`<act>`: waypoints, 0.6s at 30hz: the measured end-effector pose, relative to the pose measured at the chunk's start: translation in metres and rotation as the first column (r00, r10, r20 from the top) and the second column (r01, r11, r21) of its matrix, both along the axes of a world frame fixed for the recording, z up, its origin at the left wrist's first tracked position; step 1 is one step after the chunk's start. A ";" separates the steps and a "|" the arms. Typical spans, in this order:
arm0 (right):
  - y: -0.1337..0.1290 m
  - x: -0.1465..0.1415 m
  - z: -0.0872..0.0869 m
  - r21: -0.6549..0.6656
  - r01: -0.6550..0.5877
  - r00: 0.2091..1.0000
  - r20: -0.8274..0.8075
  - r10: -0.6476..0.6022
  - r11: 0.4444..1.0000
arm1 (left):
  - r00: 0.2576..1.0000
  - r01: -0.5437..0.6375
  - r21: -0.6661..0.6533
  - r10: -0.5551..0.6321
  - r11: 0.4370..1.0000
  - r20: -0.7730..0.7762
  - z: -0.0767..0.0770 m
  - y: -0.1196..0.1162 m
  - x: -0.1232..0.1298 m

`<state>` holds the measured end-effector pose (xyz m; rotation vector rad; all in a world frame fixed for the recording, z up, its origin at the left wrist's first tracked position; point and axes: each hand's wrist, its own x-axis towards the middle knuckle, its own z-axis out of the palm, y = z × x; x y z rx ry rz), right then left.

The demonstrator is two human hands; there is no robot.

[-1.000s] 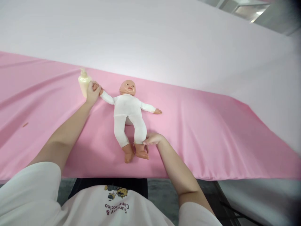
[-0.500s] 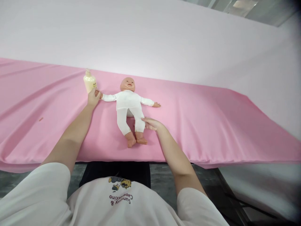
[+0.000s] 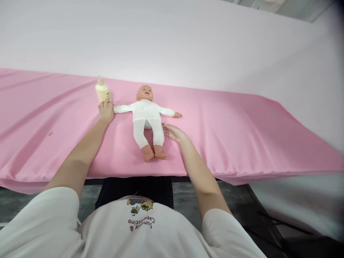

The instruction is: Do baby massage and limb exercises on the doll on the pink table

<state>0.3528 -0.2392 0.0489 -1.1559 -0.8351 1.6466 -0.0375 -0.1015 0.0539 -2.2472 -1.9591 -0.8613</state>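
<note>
A baby doll (image 3: 146, 111) in a white top and trousers lies on its back on the pink cloth (image 3: 225, 136), feet towards me. A pale yellow pump bottle (image 3: 103, 91) stands to the left of the doll. At the bottle's base is my left hand (image 3: 106, 111), fingers apart and laid against its lower front; it covers the doll's hand on that side. My right hand (image 3: 172, 132) is beside the doll's leg, fingers stretched out, fingertips at the white trouser leg, holding nothing.
A small brownish scrap (image 3: 51, 134) lies on the cloth at the left. Behind the cloth rises a plain white wall (image 3: 172, 43). The cloth's front edge runs just before my body, with folds at both sides.
My left hand has let go of the doll's hand and moved onto the bottle's lower front. My right hand has come out from under the doll's leg and shifted slightly up.
</note>
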 end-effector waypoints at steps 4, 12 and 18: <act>0.031 0.001 -0.006 -0.115 0.214 0.962 -0.147 -0.230 0.970 | 0.924 0.371 0.065 -0.361 0.926 -0.128 -0.009 -0.030 0.023; 0.107 0.016 -0.018 -0.141 0.402 0.868 -0.256 -0.426 0.904 | 0.520 0.852 0.015 -0.840 0.524 -0.156 -0.025 -0.080 0.050; 0.137 0.022 -0.023 -0.100 0.422 0.836 -0.342 -0.429 0.901 | 0.482 0.876 0.076 -0.856 0.476 -0.188 -0.026 -0.091 0.054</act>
